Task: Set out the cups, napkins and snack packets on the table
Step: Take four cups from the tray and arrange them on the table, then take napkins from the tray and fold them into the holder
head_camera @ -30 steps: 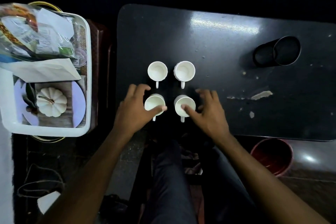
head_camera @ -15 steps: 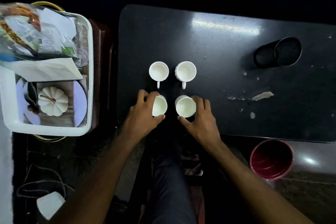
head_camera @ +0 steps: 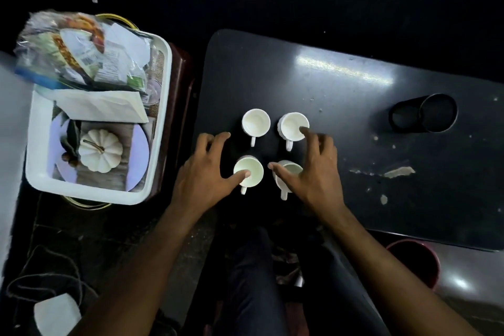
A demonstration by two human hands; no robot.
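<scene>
Four white cups stand upright in a two-by-two block near the front-left part of the dark desk (head_camera: 354,95), all with their handles pointing toward the person. The far-left cup (head_camera: 255,123) and far-right cup (head_camera: 291,126) sit side by side; the near-left cup (head_camera: 250,172) and near-right cup (head_camera: 290,170) sit just in front of them. The left hand (head_camera: 203,180) is spread open over the desk's left edge, its thumb lying across the rim of the near-left cup while the fingers reach out loosely beside the far-left cup without closing on anything. The right hand (head_camera: 313,172) is likewise open and splayed, covering much of the near-right cup, with one fingertip at the rim of the far-right cup; whether it actually presses on either cup cannot be told. To the left of the desk, a white tray (head_camera: 161,128) holds the snack packets (head_camera: 79,49) piled at its far end, a folded white napkin (head_camera: 101,106) lying below them, and a small white pumpkin (head_camera: 99,150) on a plate. A black cylindrical holder (head_camera: 425,114) lies on its side at the desk's far right, well apart from the cups, and a red bucket (head_camera: 414,259) stands on the floor by the near-right edge.
</scene>
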